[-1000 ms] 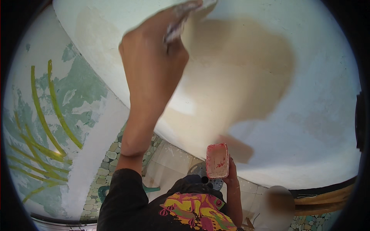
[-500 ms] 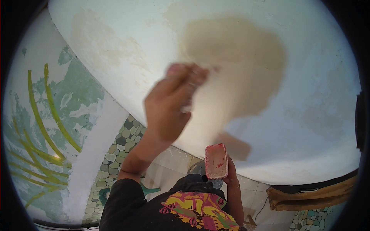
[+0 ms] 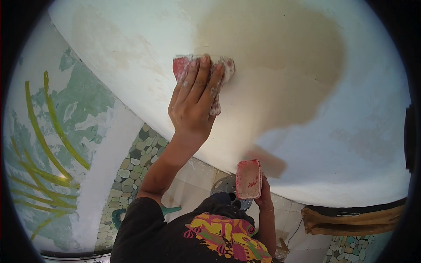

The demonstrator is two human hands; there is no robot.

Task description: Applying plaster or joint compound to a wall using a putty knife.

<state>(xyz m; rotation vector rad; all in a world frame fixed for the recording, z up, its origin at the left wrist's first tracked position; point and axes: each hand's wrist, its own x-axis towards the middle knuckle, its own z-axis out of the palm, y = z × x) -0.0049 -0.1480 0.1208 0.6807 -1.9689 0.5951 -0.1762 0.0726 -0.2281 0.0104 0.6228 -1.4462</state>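
Note:
My left hand (image 3: 193,105) holds a red putty scraper (image 3: 180,68) smeared with white filler, its wide edge against the pale curved wall (image 3: 158,26). Three fingers lie spread over the blade, and the thumb side is partly hidden. Low in the middle, my right hand (image 3: 265,193) grips the side of a small red rectangular tub (image 3: 248,179), its inside coated with whitish-pink filler. Most of the right fingers are hidden behind the tub.
At left is a green and white patchy wall (image 3: 83,101) with yellow-green painted stripes. Below are pebble tiles (image 3: 127,175), a green plastic stool edge (image 3: 171,212) and a grey perforated seat (image 3: 223,186). A brown wooden piece (image 3: 351,221) lies lower right.
My left hand has turned, so the scraper now shows broadside against the wall, slightly up and left. My right hand with the tub has shifted slightly up in the view.

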